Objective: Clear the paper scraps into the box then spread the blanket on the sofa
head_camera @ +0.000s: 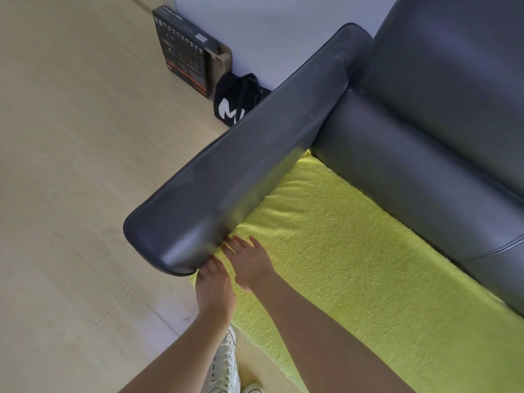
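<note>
A yellow-green fleecy blanket [354,251] lies flat over the seat of a dark grey leather sofa [425,123] and hangs over the seat's front edge. My right hand [249,262] lies on the blanket with fingers straight, pressing it down beside the sofa's left armrest [241,171]. My left hand [214,287] is at the blanket's corner below the armrest's front end; its fingertips reach under the armrest and are partly hidden. No paper scraps are in view.
A black printed box [181,49] leans against the pale wall at the back, with a black bag [238,97] bearing white letters beside it. Light wooden floor [71,165] fills the left. My white sneakers [226,367] stand at the sofa's front.
</note>
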{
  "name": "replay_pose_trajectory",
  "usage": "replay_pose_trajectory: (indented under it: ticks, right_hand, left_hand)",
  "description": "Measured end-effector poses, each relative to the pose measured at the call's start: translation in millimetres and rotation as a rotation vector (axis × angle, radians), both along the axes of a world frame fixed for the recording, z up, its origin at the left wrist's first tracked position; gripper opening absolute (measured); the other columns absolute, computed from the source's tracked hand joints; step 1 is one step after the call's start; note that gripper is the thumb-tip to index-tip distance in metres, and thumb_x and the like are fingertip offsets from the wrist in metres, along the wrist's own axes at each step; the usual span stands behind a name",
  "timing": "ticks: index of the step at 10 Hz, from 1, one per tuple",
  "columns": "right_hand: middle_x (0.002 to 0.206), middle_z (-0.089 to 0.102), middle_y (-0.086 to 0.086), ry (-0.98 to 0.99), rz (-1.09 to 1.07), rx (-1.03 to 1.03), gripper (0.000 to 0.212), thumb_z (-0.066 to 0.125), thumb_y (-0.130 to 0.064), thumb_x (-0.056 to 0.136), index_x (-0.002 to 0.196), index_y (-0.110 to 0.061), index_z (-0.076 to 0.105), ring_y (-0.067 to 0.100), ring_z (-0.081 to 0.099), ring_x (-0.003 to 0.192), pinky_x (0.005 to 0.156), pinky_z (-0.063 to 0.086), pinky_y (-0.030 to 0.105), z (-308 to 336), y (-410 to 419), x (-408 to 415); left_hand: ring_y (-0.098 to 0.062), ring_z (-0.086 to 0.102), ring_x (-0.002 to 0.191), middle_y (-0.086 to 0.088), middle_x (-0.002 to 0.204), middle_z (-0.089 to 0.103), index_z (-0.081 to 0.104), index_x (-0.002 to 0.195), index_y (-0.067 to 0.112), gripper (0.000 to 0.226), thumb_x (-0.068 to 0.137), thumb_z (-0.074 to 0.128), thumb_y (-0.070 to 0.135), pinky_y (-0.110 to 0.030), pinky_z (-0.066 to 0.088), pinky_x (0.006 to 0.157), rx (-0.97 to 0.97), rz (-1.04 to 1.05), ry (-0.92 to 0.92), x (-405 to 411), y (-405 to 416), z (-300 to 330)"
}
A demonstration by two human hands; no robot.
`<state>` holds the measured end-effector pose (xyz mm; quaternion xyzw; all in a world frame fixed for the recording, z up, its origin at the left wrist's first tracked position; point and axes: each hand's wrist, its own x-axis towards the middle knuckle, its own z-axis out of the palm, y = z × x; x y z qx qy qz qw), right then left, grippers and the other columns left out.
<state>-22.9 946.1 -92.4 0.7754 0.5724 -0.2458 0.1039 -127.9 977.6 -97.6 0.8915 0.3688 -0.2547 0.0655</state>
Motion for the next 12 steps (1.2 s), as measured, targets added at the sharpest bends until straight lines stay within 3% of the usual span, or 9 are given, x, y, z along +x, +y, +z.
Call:
replay_pose_trajectory:
  ticks: [1,2,3,4,5,8,10,11,12]
  right_hand:
    - [0.156,0.023,0.005,0.018,-0.065,0.115,0.066,0.06,-0.016,0.087,0.147,-0.014,0.031,0.018,0.017,0.146,0.12,0.009,0.039,5.2,-0.8,8.2]
    - [0.154,0.026,0.008,-0.023,-0.205,0.201,0.067,0.061,-0.013,0.086,0.146,-0.012,0.031,0.022,0.02,0.144,0.119,0.015,0.038,9.3,-4.7,21.2]
    - [0.16,0.013,0.006,-0.028,-0.33,0.19,0.076,0.06,-0.02,0.09,0.152,-0.012,0.016,0.02,0.01,0.148,0.12,0.014,0.038,9.1,-6.6,36.0]
    - [0.162,0.008,0.002,0.013,-0.468,0.193,0.072,0.049,-0.033,0.096,0.154,-0.016,0.01,0.017,0.005,0.149,0.12,0.014,0.036,6.3,-7.7,49.0]
    - [0.162,0.0,-0.001,0.013,-0.481,0.119,0.076,0.048,-0.022,0.095,0.155,-0.018,0.002,0.015,0.0,0.149,0.12,0.013,0.036,6.9,-8.4,67.6]
    - [0.16,-0.019,-0.002,0.0,-0.245,-0.118,0.087,0.053,-0.019,0.093,0.154,-0.026,-0.009,0.015,-0.012,0.148,0.12,0.002,0.041,-3.7,-9.8,84.7]
    - [0.159,-0.02,0.004,-0.023,-0.341,-0.101,0.083,0.048,-0.02,0.094,0.154,-0.02,-0.01,0.019,-0.014,0.148,0.121,0.001,0.043,4.4,-20.6,75.0]
    - [0.158,-0.023,0.005,-0.055,-0.38,-0.102,0.083,0.047,-0.018,0.095,0.153,-0.02,-0.012,0.019,-0.015,0.147,0.121,0.002,0.043,17.0,-42.9,78.6]
    - [0.158,-0.025,0.005,-0.068,-0.446,-0.128,0.083,0.045,-0.015,0.095,0.152,-0.02,-0.014,0.019,-0.016,0.147,0.121,0.001,0.042,41.7,-71.0,88.8]
  left_hand:
    - [-0.022,0.055,0.109,-0.011,0.122,0.053,0.041,0.132,-0.005,0.05,0.09,0.047,0.021,-0.024,0.045,0.084,0.14,-0.098,0.174,13.8,2.7,2.9]
    - [-0.024,0.057,0.11,-0.007,0.119,0.06,0.056,0.125,0.007,0.034,0.093,0.043,0.009,-0.031,0.051,0.081,0.046,-0.222,0.283,36.7,6.8,3.0]
    - [-0.022,0.056,0.112,-0.006,0.12,0.059,0.056,0.123,0.009,0.033,0.091,0.05,0.013,-0.029,0.054,0.082,-0.019,-0.216,0.172,57.8,6.2,8.4]
    - [-0.03,0.032,0.135,-0.02,0.144,0.033,0.024,0.143,-0.004,0.06,0.094,0.048,0.02,-0.03,0.042,0.102,0.036,-0.292,-0.05,62.1,3.0,2.8]
    - [-0.032,0.003,0.147,-0.024,0.157,-0.001,-0.006,0.147,-0.009,0.078,0.097,0.042,0.025,-0.033,0.01,0.12,0.046,-0.387,-0.056,66.4,9.2,-2.9]
    - [-0.032,-0.012,0.146,-0.024,0.154,-0.02,-0.03,0.13,-0.009,0.072,0.101,0.026,0.026,-0.034,-0.007,0.119,0.001,-0.423,-0.085,49.5,15.4,-13.3]
    - [-0.03,0.017,0.146,-0.022,0.155,0.01,0.001,0.142,-0.005,0.076,0.092,0.047,0.029,-0.033,0.011,0.117,-0.012,-0.313,-0.227,44.4,15.7,-14.2]
    - [-0.029,-0.004,0.148,-0.018,0.156,-0.012,-0.017,0.14,-0.003,0.071,0.099,0.031,0.031,-0.033,0.002,0.119,-0.004,-0.377,-0.163,44.4,6.2,1.3]
    - [-0.028,-0.011,0.147,-0.017,0.157,-0.019,-0.026,0.137,0.002,0.07,0.1,0.026,0.031,-0.032,0.005,0.121,-0.031,-0.444,-0.146,50.7,-3.4,29.0]
